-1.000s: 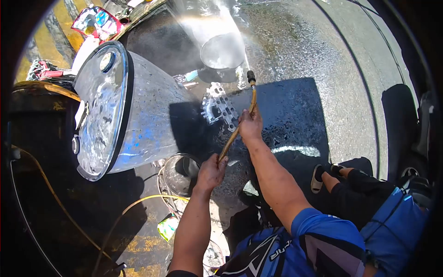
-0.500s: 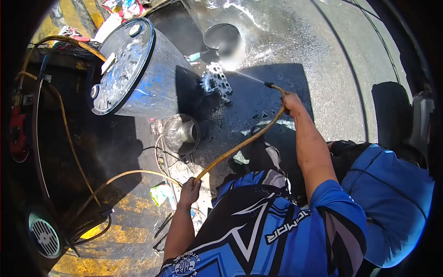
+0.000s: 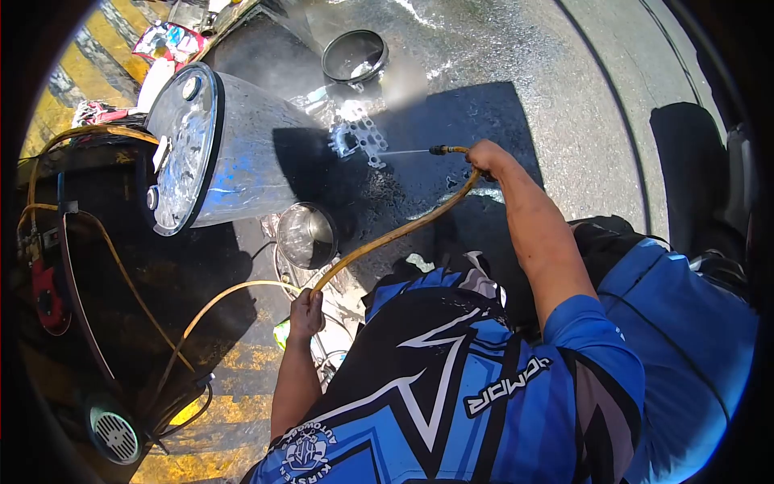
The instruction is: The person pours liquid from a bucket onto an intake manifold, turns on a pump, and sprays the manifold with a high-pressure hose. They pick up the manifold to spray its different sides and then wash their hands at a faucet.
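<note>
My right hand (image 3: 488,159) is closed round a yellow hose (image 3: 387,239) just behind its dark spray nozzle (image 3: 439,150). A thin jet of water runs left from the nozzle onto a pale metal part with rows of round holes (image 3: 369,139), which lies on the wet ground. Lower down, my left hand (image 3: 306,315) grips the same hose, and the slack curves away to the left. Beyond the metal part stands a round dark-rimmed container (image 3: 355,55) with something white inside.
A scuffed blue-grey plastic drum (image 3: 254,153) lies to the left. A round metal pan (image 3: 306,235) sits near its base. At far left is dark equipment with a red part (image 3: 50,298) and a round vent (image 3: 114,436). Blue fabric (image 3: 677,323) is at my right.
My right hand and the nozzle have shifted slightly left, and the jet now strikes the holed metal part instead of the area by the round container. Both hands keep hold of the hose.
</note>
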A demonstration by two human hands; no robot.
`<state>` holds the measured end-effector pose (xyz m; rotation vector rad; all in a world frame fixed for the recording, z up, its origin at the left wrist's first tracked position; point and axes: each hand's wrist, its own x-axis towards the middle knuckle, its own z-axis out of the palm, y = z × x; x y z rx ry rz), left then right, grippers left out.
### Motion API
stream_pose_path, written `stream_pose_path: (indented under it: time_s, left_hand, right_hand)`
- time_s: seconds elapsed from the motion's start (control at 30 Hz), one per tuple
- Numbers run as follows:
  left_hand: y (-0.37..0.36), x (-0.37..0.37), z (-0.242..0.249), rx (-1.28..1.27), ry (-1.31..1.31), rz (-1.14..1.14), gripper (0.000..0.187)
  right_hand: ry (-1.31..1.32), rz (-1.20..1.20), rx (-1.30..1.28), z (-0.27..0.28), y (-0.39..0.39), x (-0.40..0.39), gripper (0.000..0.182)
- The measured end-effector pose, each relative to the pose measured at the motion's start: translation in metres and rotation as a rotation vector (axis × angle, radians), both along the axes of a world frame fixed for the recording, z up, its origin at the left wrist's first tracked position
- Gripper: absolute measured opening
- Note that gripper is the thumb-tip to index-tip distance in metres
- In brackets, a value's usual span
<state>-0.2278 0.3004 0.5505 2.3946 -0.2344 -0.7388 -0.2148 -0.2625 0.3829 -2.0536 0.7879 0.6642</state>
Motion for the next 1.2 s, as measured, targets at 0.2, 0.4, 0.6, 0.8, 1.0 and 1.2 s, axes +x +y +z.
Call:
stream_pose_path:
  time_s: [0.2,0.4,0.6,0.8,1.0,1.2]
  left_hand:
    - [0.002,-0.001,-0.005,0.053,-0.010,-0.013,0.038]
    - [0.021,-0.005,-0.016,0.061,0.039,0.052,0.041]
    - [0.025,-0.007,-0.015,0.049,-0.013,0.044,0.043]
    - [0.033,-0.015,-0.018,0.061,0.012,0.061,0.043]
    - [0.036,-0.033,-0.020,0.122,0.063,0.120,0.042]
    - [0.037,-0.051,-0.015,0.188,0.138,0.182,0.042]
  right_hand:
    - [0.082,0.041,-0.034,0.016,0.005,0.015,0.024]
    - [0.027,0.190,-0.116,0.026,0.016,0.027,0.026]
    - [-0.006,0.332,-0.169,0.009,0.022,0.043,0.028]
    - [0.006,0.423,-0.228,0.008,0.030,0.061,0.026]
    - [0.006,0.621,-0.272,-0.012,0.045,0.090,0.024]
    - [-0.050,0.855,-0.357,-0.023,0.065,0.109,0.026]
